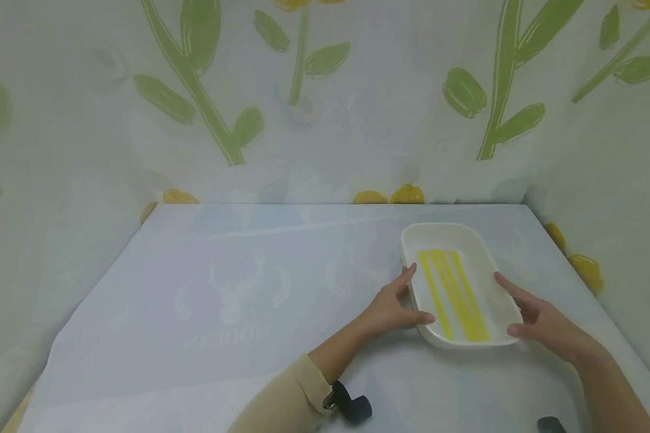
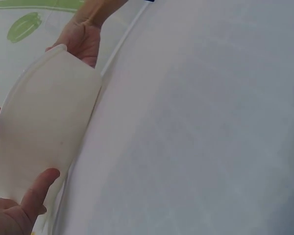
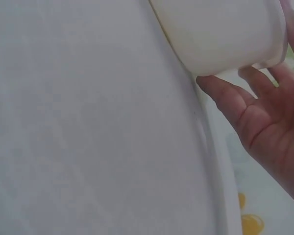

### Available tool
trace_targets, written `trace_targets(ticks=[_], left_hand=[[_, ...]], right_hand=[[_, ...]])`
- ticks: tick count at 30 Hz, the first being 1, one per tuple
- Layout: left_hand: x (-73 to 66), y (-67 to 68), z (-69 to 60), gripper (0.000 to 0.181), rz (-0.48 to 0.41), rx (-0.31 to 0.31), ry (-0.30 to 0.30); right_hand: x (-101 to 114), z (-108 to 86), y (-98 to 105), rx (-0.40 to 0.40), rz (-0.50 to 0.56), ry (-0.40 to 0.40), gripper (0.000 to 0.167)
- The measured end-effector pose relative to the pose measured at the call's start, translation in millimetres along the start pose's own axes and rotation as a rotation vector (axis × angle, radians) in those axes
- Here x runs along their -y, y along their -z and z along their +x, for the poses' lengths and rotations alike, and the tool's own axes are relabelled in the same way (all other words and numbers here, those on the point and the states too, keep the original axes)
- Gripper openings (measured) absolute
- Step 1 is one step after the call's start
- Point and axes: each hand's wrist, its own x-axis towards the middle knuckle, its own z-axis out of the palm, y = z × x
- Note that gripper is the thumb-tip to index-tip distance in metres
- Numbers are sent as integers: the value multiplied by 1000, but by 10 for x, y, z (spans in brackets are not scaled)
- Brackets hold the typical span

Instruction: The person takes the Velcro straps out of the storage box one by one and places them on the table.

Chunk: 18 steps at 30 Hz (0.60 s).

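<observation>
A white rounded rectangular dish [image 1: 490, 288] with yellow stripes [image 1: 455, 294] on its inner floor is at the right of the table. My left hand [image 1: 387, 310] grips its left side, thumb at the near left corner and fingers along the rim. My right hand [image 1: 547, 328] holds the right side, thumb near the front corner. In the left wrist view the outer wall of the dish [image 2: 49, 107] shows plain white; in the right wrist view fingertips touch the lower edge of the dish [image 3: 225, 39]. Whether its base touches the table cannot be told.
A pale cloth with faint antler prints covers the table [image 1: 238, 361]. Behind it and at both sides stand curtain-like walls [image 1: 357, 138] with green leaves and yellow flowers. A black wrist device [image 1: 352, 404] sits by the left sleeve [image 1: 287, 397].
</observation>
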Motion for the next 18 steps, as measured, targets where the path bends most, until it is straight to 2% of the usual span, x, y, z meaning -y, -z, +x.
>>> trace_targets(ticks=[6, 9, 13, 18], left_hand=[[22, 85, -58, 97, -15, 2, -25], [37, 121, -85, 96, -9, 7, -41], [55, 178, -131, 96, 6, 10, -28], [55, 276, -187, 97, 37, 25, -27]], right_hand=[[82, 7, -92, -12, 25, 10, 93], [104, 10, -131, -11, 55, 54, 93], [108, 38, -175, 1, 94, 81, 90], [134, 85, -225, 4, 82, 23, 91]])
